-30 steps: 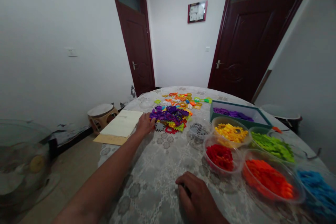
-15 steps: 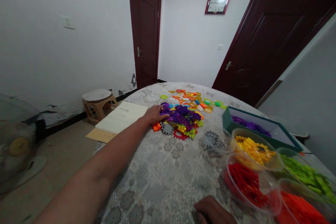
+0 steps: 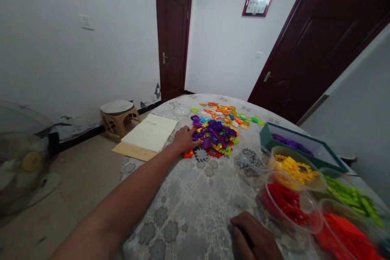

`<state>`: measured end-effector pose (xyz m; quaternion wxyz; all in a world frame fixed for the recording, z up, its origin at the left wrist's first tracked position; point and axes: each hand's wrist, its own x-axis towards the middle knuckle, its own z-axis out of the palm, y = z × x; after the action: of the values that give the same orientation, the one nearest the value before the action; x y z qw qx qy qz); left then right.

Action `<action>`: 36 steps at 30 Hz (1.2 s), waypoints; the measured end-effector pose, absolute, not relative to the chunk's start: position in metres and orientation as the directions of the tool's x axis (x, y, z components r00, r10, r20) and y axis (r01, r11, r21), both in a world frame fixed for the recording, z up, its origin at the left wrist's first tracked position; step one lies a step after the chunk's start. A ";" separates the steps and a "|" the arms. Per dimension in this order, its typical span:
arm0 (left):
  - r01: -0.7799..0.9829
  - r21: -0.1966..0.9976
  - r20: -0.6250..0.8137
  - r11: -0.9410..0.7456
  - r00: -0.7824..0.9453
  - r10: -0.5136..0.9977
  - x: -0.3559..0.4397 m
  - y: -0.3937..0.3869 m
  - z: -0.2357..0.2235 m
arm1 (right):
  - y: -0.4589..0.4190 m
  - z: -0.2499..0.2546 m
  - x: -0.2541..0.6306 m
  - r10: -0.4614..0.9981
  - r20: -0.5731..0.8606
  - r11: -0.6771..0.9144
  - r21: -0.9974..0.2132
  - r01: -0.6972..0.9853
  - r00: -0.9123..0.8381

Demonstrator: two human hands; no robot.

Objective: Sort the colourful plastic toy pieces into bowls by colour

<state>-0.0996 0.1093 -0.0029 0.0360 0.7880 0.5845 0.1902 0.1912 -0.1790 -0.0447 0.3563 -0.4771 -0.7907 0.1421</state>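
My left hand (image 3: 185,139) reaches to the near left side of a mixed pile of plastic gear pieces. Its thumb and fingers are apart and touch the purple pieces (image 3: 215,131) on top; I see nothing lifted in it. Beside that hand lie an orange piece (image 3: 188,154) and a grey gear (image 3: 201,154) at the pile's lower edge. Nearer to me, my right hand (image 3: 257,235) rests on the tablecloth with fingers loosely curled and nothing visible in them. To its right stands a clear tub of red pieces (image 3: 288,203).
Clear tubs hold grey gears (image 3: 248,158), yellow pieces (image 3: 294,169), green pieces (image 3: 350,195) and orange-red pieces (image 3: 347,231). A green box (image 3: 329,156) contains purple pieces. Orange and white pieces (image 3: 224,110) lie farther back. Papers (image 3: 149,132) overhang the table's left edge, near a stool (image 3: 117,107).
The view has shifted slightly, so most things sit a little farther right. My left hand stays at the pile's left side, its fingers drawn slightly nearer. My right hand shows more fully.
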 end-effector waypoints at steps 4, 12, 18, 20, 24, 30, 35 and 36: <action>0.938 0.249 0.285 -0.243 0.169 0.943 -0.088 0.079 0.000 | -0.181 -0.034 0.183 0.864 0.433 0.480 -0.556 0.678 -0.257; 0.941 0.309 0.285 -0.138 0.047 0.957 -0.059 0.034 0.000 | -0.170 -0.018 0.159 0.921 0.354 0.327 -0.482 0.813 -0.161; 0.923 0.384 0.262 -0.025 -0.083 0.962 -0.037 0.008 0.005 | -0.122 -0.001 0.110 0.977 0.196 0.143 -0.306 0.941 -0.085; 0.917 0.398 0.247 0.002 -0.109 0.963 -0.033 0.001 0.007 | -0.107 -0.001 0.096 0.984 0.167 0.111 -0.269 0.957 -0.067; 0.909 0.417 0.248 0.004 -0.118 0.961 -0.029 -0.011 0.007 | -0.093 -0.009 0.088 0.982 0.185 0.090 -0.242 0.966 -0.046; 0.893 0.443 0.230 -0.081 -0.026 0.973 -0.031 -0.020 0.008 | -0.097 -0.009 0.096 0.980 0.195 0.095 -0.306 0.947 -0.035; 0.845 0.495 0.231 -0.205 0.099 0.968 -0.032 -0.019 0.008 | -0.094 -0.010 0.102 0.974 0.222 0.130 -0.385 0.914 -0.045; 0.829 0.510 0.242 -0.232 0.120 0.963 -0.032 -0.018 0.008 | -0.094 -0.012 0.104 0.973 0.228 0.132 -0.399 0.907 -0.042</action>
<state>-0.0315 -0.0180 0.0077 0.1254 0.7378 0.6070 0.2674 0.1039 -0.0936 -0.0118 0.2251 -0.6546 -0.7180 0.0728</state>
